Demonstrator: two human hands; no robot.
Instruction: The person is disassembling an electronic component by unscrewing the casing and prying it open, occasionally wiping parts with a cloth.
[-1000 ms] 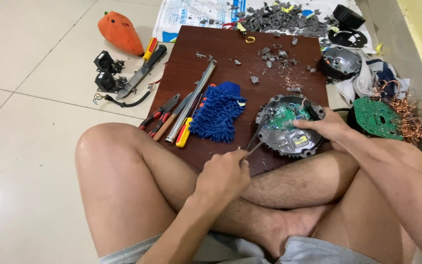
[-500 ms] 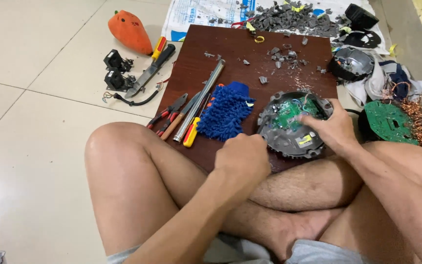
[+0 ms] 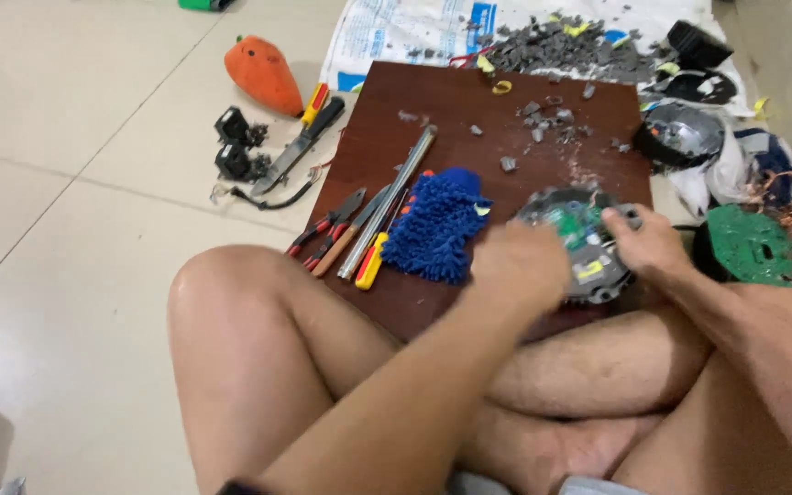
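Cross-legged on the tiled floor, the person kept a dark wooden board (image 3: 433,101) against the shins as a work surface. Near its right edge lay a round grey electronic unit (image 3: 588,252) with a green circuit board showing inside. The right hand (image 3: 648,243) clasped the unit's far rim, seemingly to steady it. The left hand (image 3: 520,266), blurred, was closed over the unit's near side; whether it gripped a tool I cannot tell. Beside it lay a blue fluffy mitt (image 3: 437,225), then a row of screwdrivers and pliers (image 3: 359,229) within easy reach. Grey plastic fragments (image 3: 561,50) were heaped beyond the board, and a green circuit disc (image 3: 749,247) lay off to the right.
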